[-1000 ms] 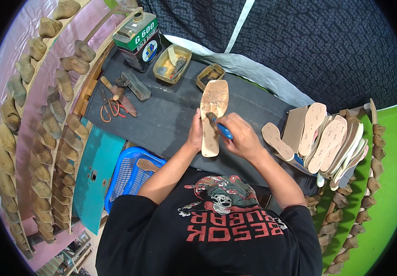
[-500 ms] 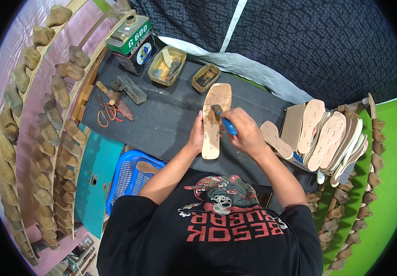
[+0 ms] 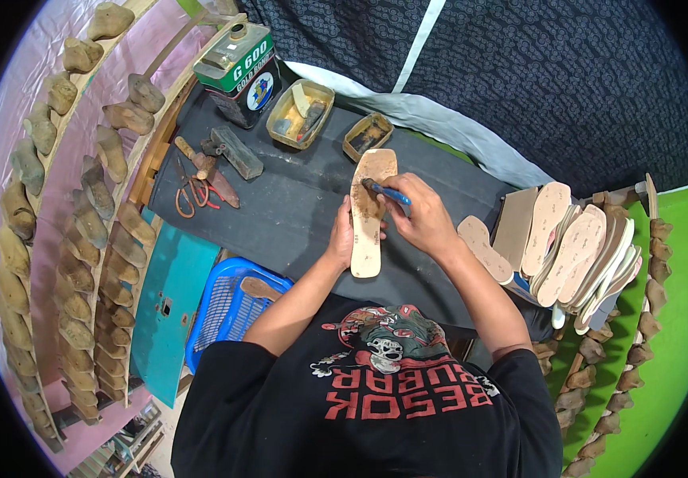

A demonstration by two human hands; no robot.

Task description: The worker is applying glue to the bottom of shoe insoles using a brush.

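Note:
My left hand (image 3: pixel 344 237) is wrapped round the left edge of a tan insole (image 3: pixel 367 256), holding it lengthwise above the dark worktable. In my right hand (image 3: pixel 423 215) is a brush with a blue handle (image 3: pixel 394 195), gripped near its middle. The brush's dark tip touches the insole's upper half, where the surface is stained brown and looks wet. Below that stain the insole is pale with small printed marks. A small brown-crusted tub (image 3: pixel 368 137) stands just beyond the insole's far end.
On the worktable (image 3: pixel 296 215) are a green-and-black can (image 3: pixel 236 76), a yellowish tub (image 3: pixel 301 114) of scraps, a grey block (image 3: pixel 238 152), scissors (image 3: pixel 187 191) and a knife (image 3: pixel 220 185). Insoles (image 3: pixel 575 255) stack at the right. A blue basket (image 3: pixel 224 307) stands left. Shoe lasts (image 3: pixel 93 203) line racks.
The brush has tilted flatter and its tip has shifted slightly toward the left of the insole. The brown stain has spread lower. The whole view has shifted a little.

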